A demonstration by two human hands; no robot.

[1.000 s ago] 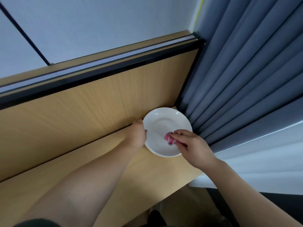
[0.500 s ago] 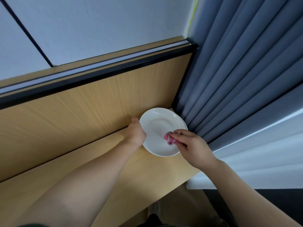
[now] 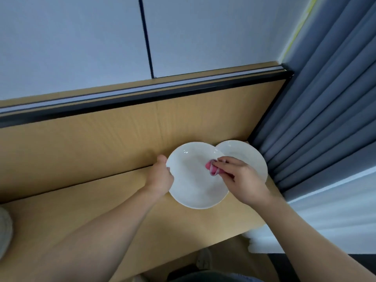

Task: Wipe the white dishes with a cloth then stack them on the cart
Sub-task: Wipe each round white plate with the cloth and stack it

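Note:
A white plate [image 3: 193, 180] is held tilted above the wooden desk [image 3: 101, 210], near the back panel. My left hand [image 3: 159, 178] grips its left rim. My right hand [image 3: 240, 178] pinches a bunched pink cloth [image 3: 211, 168] against the plate's inner face. A second white plate [image 3: 244, 153] lies behind it on the desk's far right corner, partly hidden by my right hand and the first plate.
A wooden back panel [image 3: 101, 143] with a black top rail rises behind the desk. Grey curtains [image 3: 325, 108] hang at the right, close to the second plate. A pale round object [image 3: 4, 231] shows at the left edge. The cart is out of view.
The plate in my left hand has come up and leftward off the stack, uncovering a second plate beneath it. My view has shifted left. The cloth stays on the plate.

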